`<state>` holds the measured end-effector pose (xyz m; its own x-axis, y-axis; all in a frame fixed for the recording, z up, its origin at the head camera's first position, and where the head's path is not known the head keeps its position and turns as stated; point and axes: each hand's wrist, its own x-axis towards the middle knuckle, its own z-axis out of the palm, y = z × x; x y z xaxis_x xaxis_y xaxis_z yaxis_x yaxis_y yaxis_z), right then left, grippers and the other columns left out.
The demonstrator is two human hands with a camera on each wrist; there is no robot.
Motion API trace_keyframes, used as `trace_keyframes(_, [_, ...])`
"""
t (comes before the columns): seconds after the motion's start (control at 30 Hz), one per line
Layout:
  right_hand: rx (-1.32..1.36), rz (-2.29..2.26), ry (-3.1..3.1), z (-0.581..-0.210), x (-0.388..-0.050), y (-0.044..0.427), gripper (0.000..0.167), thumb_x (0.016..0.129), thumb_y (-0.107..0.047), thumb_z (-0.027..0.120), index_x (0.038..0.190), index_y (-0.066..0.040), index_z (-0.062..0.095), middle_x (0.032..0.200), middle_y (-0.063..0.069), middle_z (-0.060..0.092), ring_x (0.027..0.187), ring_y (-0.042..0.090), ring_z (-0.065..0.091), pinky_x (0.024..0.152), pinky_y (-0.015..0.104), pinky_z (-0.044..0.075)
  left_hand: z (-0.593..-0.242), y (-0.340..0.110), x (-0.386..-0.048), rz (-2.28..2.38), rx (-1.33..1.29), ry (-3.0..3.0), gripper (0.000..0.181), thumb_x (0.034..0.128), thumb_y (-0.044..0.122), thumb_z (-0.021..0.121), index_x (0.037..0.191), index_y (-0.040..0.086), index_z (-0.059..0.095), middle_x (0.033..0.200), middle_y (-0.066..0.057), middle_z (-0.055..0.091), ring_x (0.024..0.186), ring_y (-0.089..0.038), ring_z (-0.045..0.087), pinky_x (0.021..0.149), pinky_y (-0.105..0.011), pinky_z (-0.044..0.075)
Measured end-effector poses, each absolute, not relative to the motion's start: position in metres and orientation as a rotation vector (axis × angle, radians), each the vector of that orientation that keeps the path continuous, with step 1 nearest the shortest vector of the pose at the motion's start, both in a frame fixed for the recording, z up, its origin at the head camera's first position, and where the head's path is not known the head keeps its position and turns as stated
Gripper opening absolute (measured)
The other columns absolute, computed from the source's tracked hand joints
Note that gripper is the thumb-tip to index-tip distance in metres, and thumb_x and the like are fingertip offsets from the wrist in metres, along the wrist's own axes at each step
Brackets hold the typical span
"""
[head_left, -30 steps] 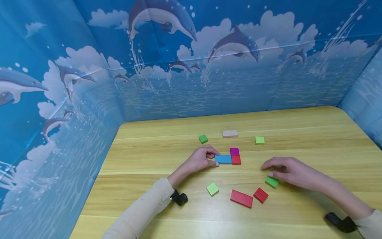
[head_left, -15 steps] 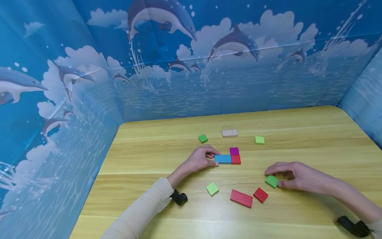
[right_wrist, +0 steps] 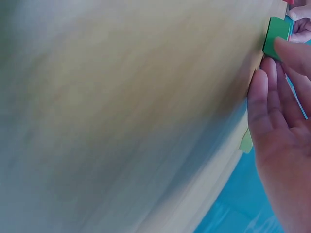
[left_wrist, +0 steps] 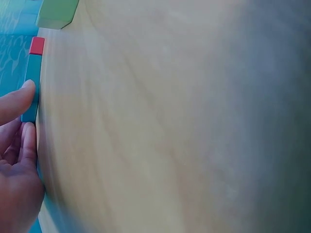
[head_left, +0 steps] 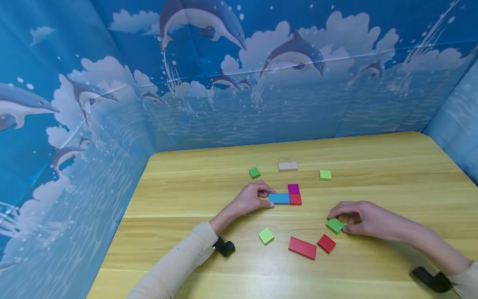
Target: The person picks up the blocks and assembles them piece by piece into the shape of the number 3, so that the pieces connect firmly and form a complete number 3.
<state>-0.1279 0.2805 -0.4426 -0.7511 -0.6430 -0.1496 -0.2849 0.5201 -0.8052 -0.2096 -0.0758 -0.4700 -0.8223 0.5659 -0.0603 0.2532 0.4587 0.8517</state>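
Observation:
My left hand [head_left: 249,200] pinches the left end of a long blue block [head_left: 279,199] between thumb and fingers. Against that block's right end sits a red square block [head_left: 296,199], with a purple block [head_left: 293,189] touching its far side. Thumb and fingers of my right hand [head_left: 367,219] hold a green square block [head_left: 335,225], to the right of and nearer than the joined blocks. In the right wrist view the thumb lies on the green block [right_wrist: 276,38]. The left wrist view has the thumb on the side of the blue block [left_wrist: 32,87].
Nearest me lie a long red block [head_left: 302,248], a small red block [head_left: 326,243] and a light green block [head_left: 266,236]. Farther back are a green block [head_left: 254,173], a pale pinkish block [head_left: 288,167] and another light green block [head_left: 325,175]. A dolphin-print curtain [head_left: 239,120] borders the wooden table [head_left: 179,182].
My right hand first drew back and took hold of the green block, then shifted it slightly to the left. The left hand and the joined blocks stay in place.

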Motion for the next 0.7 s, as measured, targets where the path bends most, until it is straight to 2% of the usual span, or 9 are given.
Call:
trace_keyframes(0.33, [-0.771,-1.138,2.320,-0.442,-0.132,0.271,0.031,0.089,-0.010,0.072,0.118,-0.021,0.067,0.103,-0.002,0.062,0.088,0.015,0.058,0.071,0.026,0.052,-0.471,-0.075,-0.210,1.298,0.702,2.384,0.032,0.0826,0.010,0.081,0.113,0.007,0.072,0.104,0.003,0.059,0.088,-0.009,0.053,0.081,-0.021,0.049])
trace_keyframes(0.7, [-0.723,-1.052,2.436,-0.435,-0.137,0.253,0.033,0.087,-0.018,0.077,0.118,-0.018,0.066,0.094,-0.003,0.060,0.082,0.012,0.056,0.068,0.025,0.051,-0.467,-0.075,-0.208,1.311,0.683,2.380,0.033,0.0820,0.009,0.081,0.113,0.006,0.072,0.104,0.002,0.059,0.089,-0.009,0.054,0.082,-0.021,0.049])
